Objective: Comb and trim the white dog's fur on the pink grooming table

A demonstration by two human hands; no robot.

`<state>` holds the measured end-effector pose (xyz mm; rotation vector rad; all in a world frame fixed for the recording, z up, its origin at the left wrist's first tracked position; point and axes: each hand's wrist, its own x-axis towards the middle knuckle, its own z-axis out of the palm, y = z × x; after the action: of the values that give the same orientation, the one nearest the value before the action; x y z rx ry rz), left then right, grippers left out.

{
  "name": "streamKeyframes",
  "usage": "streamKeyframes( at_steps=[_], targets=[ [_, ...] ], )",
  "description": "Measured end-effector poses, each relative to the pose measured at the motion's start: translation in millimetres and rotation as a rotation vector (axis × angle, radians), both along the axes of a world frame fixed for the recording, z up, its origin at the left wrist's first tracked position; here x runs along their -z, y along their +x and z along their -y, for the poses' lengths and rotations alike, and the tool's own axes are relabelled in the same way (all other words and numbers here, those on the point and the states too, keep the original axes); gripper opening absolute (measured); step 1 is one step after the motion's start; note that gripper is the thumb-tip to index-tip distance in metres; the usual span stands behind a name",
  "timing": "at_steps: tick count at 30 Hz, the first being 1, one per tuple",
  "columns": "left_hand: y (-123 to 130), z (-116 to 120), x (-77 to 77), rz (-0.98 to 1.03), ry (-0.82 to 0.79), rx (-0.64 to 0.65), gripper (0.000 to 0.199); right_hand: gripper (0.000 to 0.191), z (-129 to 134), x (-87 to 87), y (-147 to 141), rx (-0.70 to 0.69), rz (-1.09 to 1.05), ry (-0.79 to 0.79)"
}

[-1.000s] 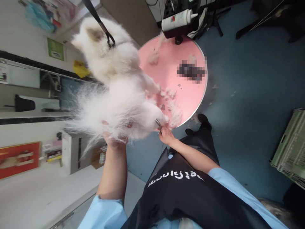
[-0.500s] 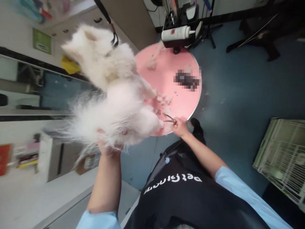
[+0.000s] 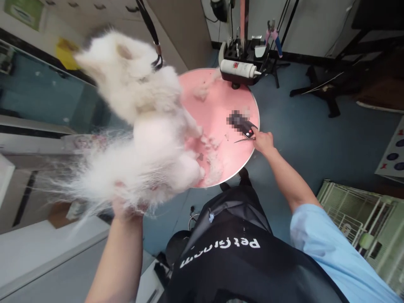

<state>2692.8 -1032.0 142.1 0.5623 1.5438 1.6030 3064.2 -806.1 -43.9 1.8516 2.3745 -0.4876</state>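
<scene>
On the pink table [image 3: 221,105], right hand [image 3: 263,142] fingers clamp scissors [image 3: 244,140] pointing left; left hand [image 3: 126,208] grips dog [image 3: 142,139]

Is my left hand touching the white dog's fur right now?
Touching. In the head view the left hand is buried in the long fur at the rear of the white dog, with hair draping over the fingers and no gap showing.
</scene>
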Motion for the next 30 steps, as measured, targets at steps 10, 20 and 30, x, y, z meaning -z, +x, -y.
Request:
streamKeyframes(
  at_steps=[10,20,30],
  targets=[
    [-2,13,11.1,0.047,-0.064,-0.140,0.048,0.042,122,13.7,-25,0.468,-0.765,-0.387],
    [-1,16,19.9,0.081,0.045,-0.159,0.041,0.034,156,6.7,-77,0.224,-0.968,-0.711],
    [1,16,21.6,0.161,-0.022,-0.306,0.040,0.020,198,-22.6,-115,-0.128,-0.986,-0.848]
  ],
)
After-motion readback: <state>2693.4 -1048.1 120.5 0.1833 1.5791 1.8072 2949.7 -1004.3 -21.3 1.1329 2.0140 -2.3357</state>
